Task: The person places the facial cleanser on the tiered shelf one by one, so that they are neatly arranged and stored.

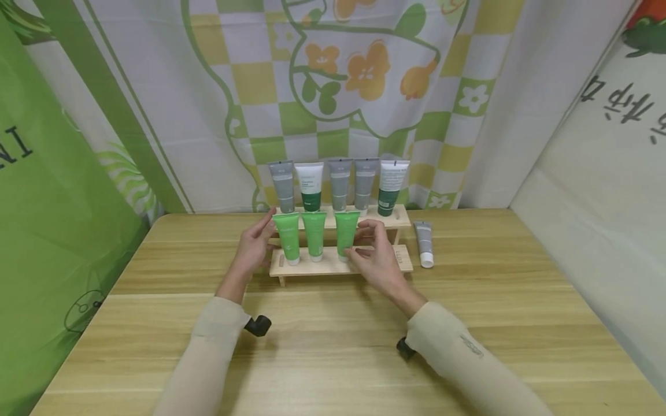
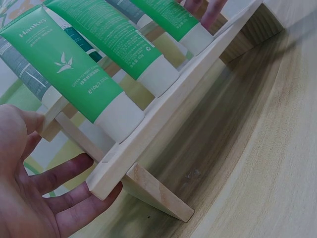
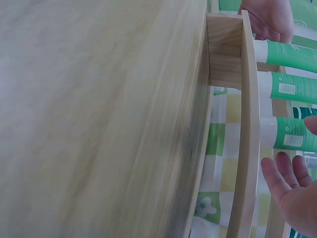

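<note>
Three green squeeze tubes stand cap-down on the lower shelf of a two-tier wooden stand [image 1: 317,267]: a left tube [image 2: 64,64], a middle tube [image 1: 314,231] and a right tube [image 1: 346,228]. At the stand's left end, my left hand [image 1: 253,245] holds it, thumb by the upper shelf and fingers around the lower shelf's end [image 2: 104,181]. My right hand [image 1: 380,257] is around the right green tube, its thumb at the tube's front near the cap. In the right wrist view the fingers [image 3: 280,173] are spread beside that tube, with a gap between.
On the upper shelf [image 1: 400,215] stand several grey tubes [image 1: 340,182], a white-and-green tube [image 1: 310,185] and another white-and-green tube [image 1: 392,185]. A grey tube [image 1: 424,240] with a white cap lies on the wooden table [image 1: 322,346] right of the stand. A patterned curtain [image 1: 260,86] hangs behind.
</note>
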Demonstrator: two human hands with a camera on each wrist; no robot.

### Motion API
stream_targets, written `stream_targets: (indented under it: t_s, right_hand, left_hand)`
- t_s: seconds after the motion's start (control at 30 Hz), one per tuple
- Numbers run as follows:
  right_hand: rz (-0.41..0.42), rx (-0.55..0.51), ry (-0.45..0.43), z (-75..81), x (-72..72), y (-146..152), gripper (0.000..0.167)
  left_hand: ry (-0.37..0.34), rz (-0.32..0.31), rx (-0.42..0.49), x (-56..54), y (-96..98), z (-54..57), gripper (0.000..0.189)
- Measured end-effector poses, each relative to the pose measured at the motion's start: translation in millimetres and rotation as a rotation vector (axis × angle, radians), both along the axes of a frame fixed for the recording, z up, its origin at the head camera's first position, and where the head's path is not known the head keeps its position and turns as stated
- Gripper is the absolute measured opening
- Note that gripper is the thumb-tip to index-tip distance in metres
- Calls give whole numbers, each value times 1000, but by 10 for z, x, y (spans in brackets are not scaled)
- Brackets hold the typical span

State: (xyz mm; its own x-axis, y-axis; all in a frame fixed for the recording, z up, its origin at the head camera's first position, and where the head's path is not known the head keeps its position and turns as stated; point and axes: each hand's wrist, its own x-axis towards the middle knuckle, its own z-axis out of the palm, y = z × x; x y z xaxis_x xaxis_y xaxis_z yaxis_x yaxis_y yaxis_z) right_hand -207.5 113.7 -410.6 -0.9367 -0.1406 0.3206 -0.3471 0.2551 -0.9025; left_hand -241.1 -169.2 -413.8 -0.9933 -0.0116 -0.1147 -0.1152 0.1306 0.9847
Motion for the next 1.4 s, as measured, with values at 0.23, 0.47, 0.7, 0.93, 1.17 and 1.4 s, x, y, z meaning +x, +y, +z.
stream_targets:
  t_s: [0.23,0.47,0.7,0.93,1.17,1.4]
  right_hand:
    - [-9,-48,-28,-32,50,213,56]
    - [-42,-73,-37,-20,83,446,54]
    - [-25,-108,-25,-5,72,711,49]
    - [-65,-103,-119,55,49,993,53]
    - [-146,-150,-205,81,-76,1296,56]
    - [-155,-126,-298,43,-198,1543,65]
  left_hand:
    - [8,2,-2,18,-9,-1,51]
    - [5,7,0,23,-17,9,50]
    - [12,1,-8,31,-26,18,51]
    - [5,-2,-3,26,-16,29,50]
    - [-5,-3,4,9,-5,18,51]
    - [-7,-9,3,-5,-12,-12,52]
